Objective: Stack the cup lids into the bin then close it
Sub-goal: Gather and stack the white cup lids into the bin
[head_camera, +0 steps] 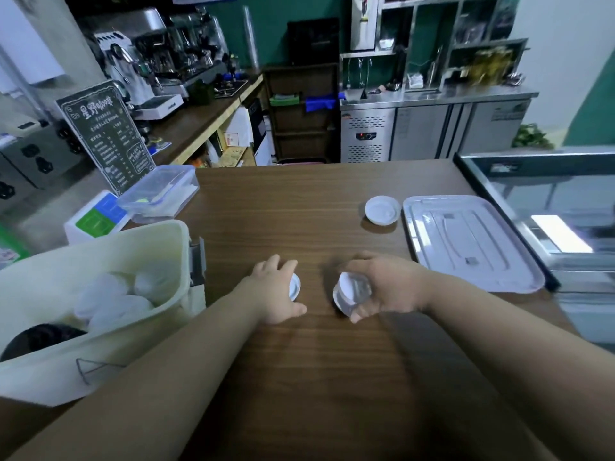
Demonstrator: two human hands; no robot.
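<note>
My left hand (pixel 278 292) lies over a white cup lid (pixel 295 287) flat on the wooden counter, fingers curved round its edge. To its right, my right hand (pixel 387 287) grips a small stack of clear and white lids (pixel 351 291), tilted on edge just above the wood. One more white lid (pixel 382 210) lies alone farther back on the counter. At the left stands the cream plastic bin (pixel 100 357), open at the top, with several white lids (pixel 113 302) inside. The bin's clear flat cover (pixel 472 242) lies on the counter at the right.
A clear lidded food box (pixel 159 194) and a small white and blue box (pixel 96 217) stand behind the bin, beside a black menu board (pixel 106 134). A glass display case (pixel 562 221) borders the counter at the right. Bare wood (pixel 316 377) stretches between my forearms.
</note>
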